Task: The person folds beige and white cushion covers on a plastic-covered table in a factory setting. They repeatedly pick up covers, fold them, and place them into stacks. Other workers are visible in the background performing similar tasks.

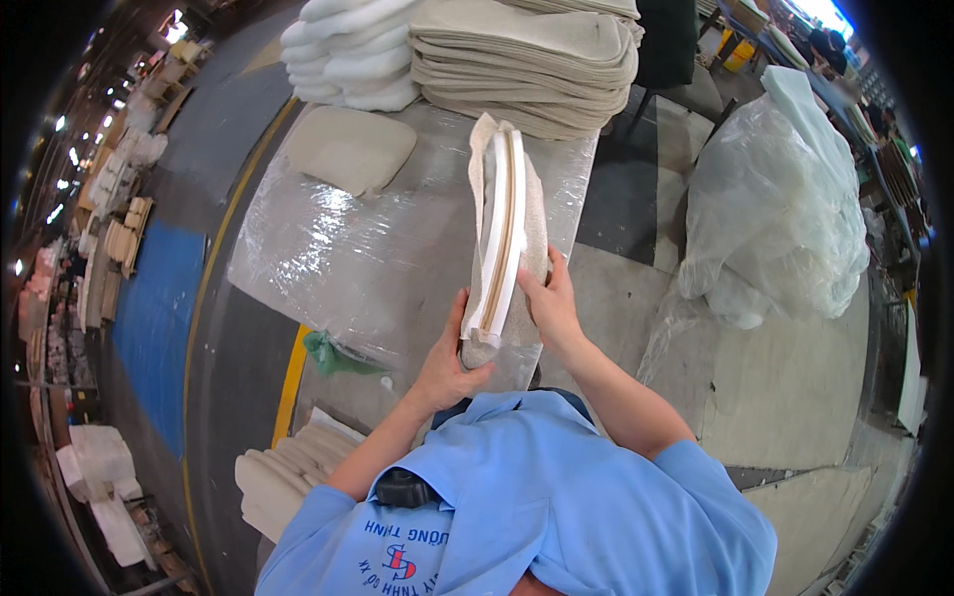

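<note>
My two hands hold up a beige fabric seat pad (538,214), edge-on and tilted away from me over the table. Along its facing edge runs a curved white band (510,248) with a brown stripe down the middle; I cannot tell whether that stripe is a zip or a board edge. The left hand (449,360) grips the near lower end, thumb under it. Higher up, the right hand (552,301) holds the right side. A flap of fabric (477,164) stands loose at the far left. Behind it, a flat beige pad (353,149) lies on the plastic-covered table (288,238).
Stacked beige pads (522,60) and white padding (348,50) stand at the table's far end. A big clear plastic bag (775,209) sits to the right. More pads (293,467) are piled at lower left, near green plastic (333,355). A yellow-lined floor lane runs along the left.
</note>
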`<act>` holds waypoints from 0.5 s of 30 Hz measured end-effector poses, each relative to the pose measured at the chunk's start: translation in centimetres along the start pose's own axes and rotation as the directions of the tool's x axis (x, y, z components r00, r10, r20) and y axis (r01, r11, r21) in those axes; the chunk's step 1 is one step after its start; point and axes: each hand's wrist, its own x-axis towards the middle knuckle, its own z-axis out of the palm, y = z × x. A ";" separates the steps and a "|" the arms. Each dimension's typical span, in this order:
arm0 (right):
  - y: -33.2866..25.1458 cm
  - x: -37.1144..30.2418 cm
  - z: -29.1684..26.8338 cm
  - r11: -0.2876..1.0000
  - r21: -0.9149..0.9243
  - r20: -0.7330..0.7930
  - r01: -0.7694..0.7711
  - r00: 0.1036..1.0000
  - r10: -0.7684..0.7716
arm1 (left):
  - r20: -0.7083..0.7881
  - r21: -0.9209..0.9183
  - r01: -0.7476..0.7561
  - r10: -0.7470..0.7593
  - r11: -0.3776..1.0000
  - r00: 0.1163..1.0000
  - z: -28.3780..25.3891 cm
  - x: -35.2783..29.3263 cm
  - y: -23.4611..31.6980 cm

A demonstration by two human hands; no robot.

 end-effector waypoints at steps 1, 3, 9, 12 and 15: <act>-0.2 -0.8 -0.6 0.987 -0.147 0.009 0.067 0.998 -0.066 | -0.017 -0.017 0.004 -0.004 1.000 1.000 -0.1 -0.5 -0.2; -1.2 -2.2 -1.5 0.830 -0.434 0.111 0.351 0.935 -0.337 | -0.076 0.010 -0.013 0.013 1.000 0.997 -0.2 -1.2 -0.7; -4.6 -6.3 0.2 0.322 -0.352 0.771 0.879 0.468 -0.433 | -0.258 -0.053 -0.037 0.022 0.998 0.966 1.5 -2.2 -2.6; -4.0 -3.2 0.5 0.380 -0.338 0.791 0.861 0.479 -0.380 | -0.334 0.028 0.009 0.001 1.000 0.943 1.8 -2.0 -2.8; -8.5 0.8 2.1 0.297 -0.448 0.748 0.843 0.536 -0.392 | -0.292 0.155 0.128 -0.078 0.980 0.953 -0.4 -3.1 -2.5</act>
